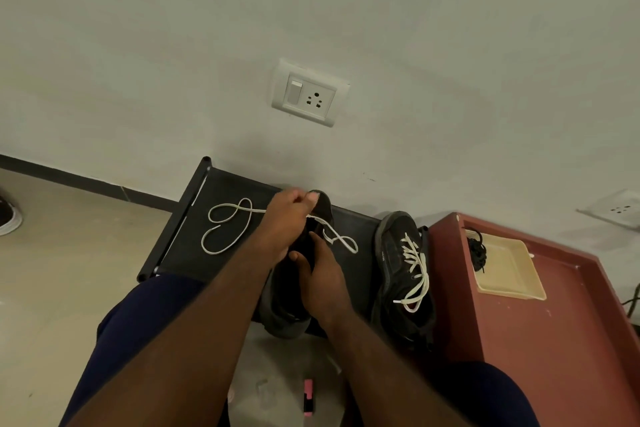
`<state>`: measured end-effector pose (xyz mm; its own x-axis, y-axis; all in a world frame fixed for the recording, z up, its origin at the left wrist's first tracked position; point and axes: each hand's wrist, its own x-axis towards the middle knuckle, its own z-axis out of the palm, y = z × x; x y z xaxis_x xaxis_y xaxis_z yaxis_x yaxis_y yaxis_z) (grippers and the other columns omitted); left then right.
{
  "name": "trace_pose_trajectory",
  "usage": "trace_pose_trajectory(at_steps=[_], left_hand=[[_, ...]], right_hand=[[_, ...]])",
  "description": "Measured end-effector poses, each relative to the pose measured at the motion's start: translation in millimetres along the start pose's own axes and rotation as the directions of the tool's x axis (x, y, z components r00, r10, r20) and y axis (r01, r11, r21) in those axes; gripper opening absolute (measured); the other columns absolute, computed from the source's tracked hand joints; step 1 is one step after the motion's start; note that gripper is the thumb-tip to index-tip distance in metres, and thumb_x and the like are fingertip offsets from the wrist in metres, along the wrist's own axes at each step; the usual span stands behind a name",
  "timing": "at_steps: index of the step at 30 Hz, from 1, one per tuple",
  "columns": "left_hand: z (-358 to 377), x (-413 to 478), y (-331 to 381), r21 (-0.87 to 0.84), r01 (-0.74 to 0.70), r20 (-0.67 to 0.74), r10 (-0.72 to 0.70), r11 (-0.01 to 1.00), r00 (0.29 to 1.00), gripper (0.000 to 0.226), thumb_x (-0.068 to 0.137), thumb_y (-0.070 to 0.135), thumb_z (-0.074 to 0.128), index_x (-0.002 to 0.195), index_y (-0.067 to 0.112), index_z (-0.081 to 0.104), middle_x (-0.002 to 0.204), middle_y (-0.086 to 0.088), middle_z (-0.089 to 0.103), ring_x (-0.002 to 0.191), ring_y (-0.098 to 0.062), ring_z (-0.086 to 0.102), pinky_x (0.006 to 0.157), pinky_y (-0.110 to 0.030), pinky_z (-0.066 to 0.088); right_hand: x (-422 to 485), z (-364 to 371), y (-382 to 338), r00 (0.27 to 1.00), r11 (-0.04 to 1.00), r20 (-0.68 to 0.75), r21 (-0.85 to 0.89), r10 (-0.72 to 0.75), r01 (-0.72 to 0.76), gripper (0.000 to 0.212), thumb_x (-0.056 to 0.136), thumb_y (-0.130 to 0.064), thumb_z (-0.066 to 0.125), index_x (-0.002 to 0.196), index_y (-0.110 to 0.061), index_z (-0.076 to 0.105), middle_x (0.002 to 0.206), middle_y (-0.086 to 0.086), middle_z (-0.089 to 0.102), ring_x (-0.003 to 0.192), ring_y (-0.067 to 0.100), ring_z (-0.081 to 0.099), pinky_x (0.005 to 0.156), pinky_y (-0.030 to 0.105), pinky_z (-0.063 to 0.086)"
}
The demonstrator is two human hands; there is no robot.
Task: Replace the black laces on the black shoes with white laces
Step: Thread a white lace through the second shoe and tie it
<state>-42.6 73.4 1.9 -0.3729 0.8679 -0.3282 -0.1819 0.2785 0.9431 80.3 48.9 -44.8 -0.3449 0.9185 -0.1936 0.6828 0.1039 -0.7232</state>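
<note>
While the left hand (287, 215) pinches white lace (325, 234), right hand (320, 276) grips black shoe (285, 303).

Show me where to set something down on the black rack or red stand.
Best: the red stand, bare from the cream tray to its near edge. On the black rack, only a narrow strip lies between the shoe being laced and the laced shoe. The white lace covers its left; left hand and right hand crowd the middle.

Bare forearms (207, 322), navy clothing
Dark navy cloth is worn over the left leg (138, 322) and right leg (502, 392); both arms are seen uncovered down to the left hand (284, 218) and right hand (323, 282).
</note>
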Motion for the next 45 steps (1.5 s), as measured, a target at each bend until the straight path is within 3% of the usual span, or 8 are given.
trace_pose_trajectory(at_steps=[5,8,11,26,35,40,43,45], left_hand=[[-10.5,-28.1,52.9,-0.66,0.07,0.32,0.195,0.748,0.927,0.019,0.102,0.017,0.044,0.088,0.011,0.055,0.085,-0.009,0.07,0.07,-0.019,0.067,0.088,-0.037,0.055],[-19.7,-14.8,25.7,0.241,-0.152,0.049,0.144,0.959,0.988,0.02,0.099,0.029,0.056,0.088,0.012,0.057,0.083,-0.004,0.069,0.063,-0.017,0.059,0.062,-0.035,0.053],[-31.3,2.2,-11.2,0.831,0.018,-0.037,0.024,0.555,0.999,0.022,0.096,0.031,0.056,0.099,0.01,0.059,0.103,-0.013,0.067,0.096,-0.031,0.063,0.081,-0.041,0.05],[-22.4,5.6,-26.5,0.916,0.032,-0.001,-0.077,0.399,0.997,0.025,0.095,0.021,0.053,0.112,0.004,0.061,0.116,-0.016,0.064,0.109,-0.032,0.061,0.086,-0.037,0.048],[-15.1,5.6,-14.5,0.141,-0.042,0.092,0.029,0.989,0.995,0.022,0.102,0.018,0.048,0.088,0.012,0.064,0.095,-0.005,0.071,0.092,-0.018,0.066,0.085,-0.031,0.052],[-27.5,2.7,16.8,-0.652,0.086,0.161,0.026,0.753,0.987,0.02,0.104,0.016,0.042,0.09,0.011,0.055,0.069,-0.001,0.059,0.057,-0.012,0.053,0.065,-0.029,0.052],[-44.9,18.6,-3.9,0.22,-0.028,-0.113,0.054,0.975,0.992,0.02,0.099,0.021,0.053,0.088,0.011,0.067,0.077,-0.003,0.066,0.065,-0.016,0.058,0.06,-0.029,0.048],[-51.1,25.3,-24.2,0.748,0.033,-0.075,0.034,0.663,0.997,0.023,0.094,0.025,0.057,0.092,0.007,0.073,0.09,-0.011,0.071,0.083,-0.026,0.066,0.074,-0.034,0.053]], right_hand=[[1.1,2.2,-1.5,0.999,0.999,0.002,-0.005,0.04,-0.04,0.057,0.1,-0.039,0.054,0.15,-0.018,0.037,0.15,0.002,0.046,0.136,0.018,0.044,0.111,0.03,0.035],[0.8,2.1,-3.3,1.0,1.0,-0.01,-0.009,0.029,-0.029,0.055,0.099,-0.038,0.056,0.148,-0.017,0.04,0.146,0.004,0.049,0.133,0.02,0.047,0.111,0.032,0.038],[-0.1,1.0,-3.7,1.0,0.999,-0.02,-0.037,0.01,-0.011,0.052,0.1,-0.036,0.056,0.146,-0.015,0.043,0.144,0.005,0.051,0.13,0.022,0.048,0.108,0.029,0.037],[1.4,2.7,-0.9,1.0,0.999,-0.017,-0.035,0.016,-0.017,0.049,0.099,-0.04,0.055,0.143,-0.019,0.047,0.139,0.001,0.054,0.126,0.018,0.051,0.107,0.033,0.041],[0.1,1.6,-1.7,1.0,1.0,-0.021,-0.01,0.014,-0.014,0.043,0.098,-0.038,0.056,0.137,-0.023,0.049,0.133,-0.002,0.058,0.122,0.015,0.054,0.103,0.03,0.043],[0.1,-0.1,-2.1,1.0,0.999,-0.018,-0.032,0.024,-0.025,0.052,0.099,-0.038,0.056,0.145,-0.017,0.044,0.143,0.001,0.051,0.13,0.016,0.048,0.106,0.024,0.035],[0.1,0.5,-3.5,1.0,0.999,-0.024,-0.031,0.011,-0.012,0.051,0.099,-0.036,0.056,0.145,-0.016,0.045,0.143,0.002,0.051,0.13,0.017,0.048,0.102,0.018,0.031],[0.5,0.0,-3.3,1.0,1.0,-0.023,-0.029,0.006,-0.007,0.05,0.099,-0.036,0.056,0.144,-0.017,0.046,0.142,0.002,0.052,0.129,0.017,0.048,0.101,0.017,0.031]])
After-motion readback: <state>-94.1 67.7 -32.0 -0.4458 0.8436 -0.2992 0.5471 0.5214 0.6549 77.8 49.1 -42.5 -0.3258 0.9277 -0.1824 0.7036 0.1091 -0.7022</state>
